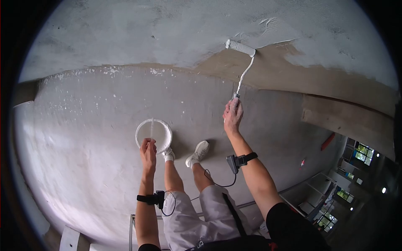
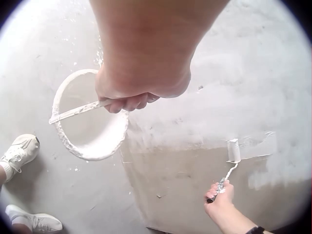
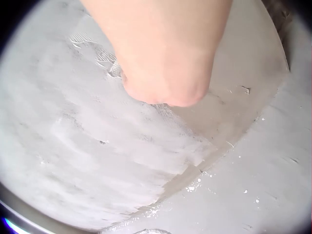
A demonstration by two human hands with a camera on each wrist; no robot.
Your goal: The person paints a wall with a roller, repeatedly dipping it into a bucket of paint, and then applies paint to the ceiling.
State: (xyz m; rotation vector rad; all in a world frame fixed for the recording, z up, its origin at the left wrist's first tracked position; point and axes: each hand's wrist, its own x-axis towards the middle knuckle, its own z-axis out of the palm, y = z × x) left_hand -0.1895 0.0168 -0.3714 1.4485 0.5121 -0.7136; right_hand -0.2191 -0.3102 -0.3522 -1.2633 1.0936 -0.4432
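My left hand grips the handle of a white bucket, its fingers curled round the bar. The bucket's rim and inner wall are coated with white paint. Stretched out to the front right, my right hand holds a paint roller by its grip. The paint-covered roller sleeve lies against the wall, where grey-white paint borders bare brown plaster. White paint also coats the bent roller rod. In the right wrist view, the back of my right hand hides the roller.
The grey floor has white splashes along the wall's base. Two white shoes stand close by the bucket. A low ledge juts out on the right, with a red object near it. Windows and metal frames show farther off.
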